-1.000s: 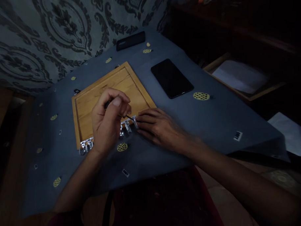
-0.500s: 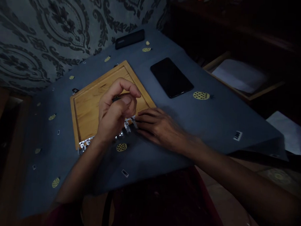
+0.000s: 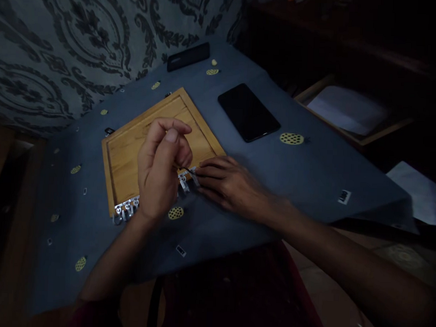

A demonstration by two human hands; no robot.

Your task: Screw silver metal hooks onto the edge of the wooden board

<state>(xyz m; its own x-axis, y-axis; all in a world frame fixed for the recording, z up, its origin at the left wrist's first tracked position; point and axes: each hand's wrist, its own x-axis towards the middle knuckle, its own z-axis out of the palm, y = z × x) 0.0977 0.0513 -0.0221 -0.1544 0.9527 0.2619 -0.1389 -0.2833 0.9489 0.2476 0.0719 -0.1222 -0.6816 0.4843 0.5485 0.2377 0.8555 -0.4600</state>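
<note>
My left hand (image 3: 162, 168) is closed above the near edge of a framed wooden board (image 3: 140, 144). From it a thin dark shaft, seemingly of a screwdriver (image 3: 185, 169), reaches a metal hook strip (image 3: 127, 205) fixed along that edge. The fingers hide the handle. Several silvery hooks hang over the side toward me, partly covered by my left hand and wrist. My right hand (image 3: 231, 183) lies with fingers stretched at the strip's right end, fingertips touching the strip and the board's corner.
A black phone (image 3: 248, 112) lies right of the board, and a dark phone-like case (image 3: 189, 56) sits farther back. Two small black hangers, one of them a loop (image 3: 109, 131), stick out at the board's far edge. An open drawer (image 3: 348, 111) with papers stands at right.
My left hand has turned and shifted slightly left and down, bringing the thin shaft into view at the strip. My right hand stays in place.
</note>
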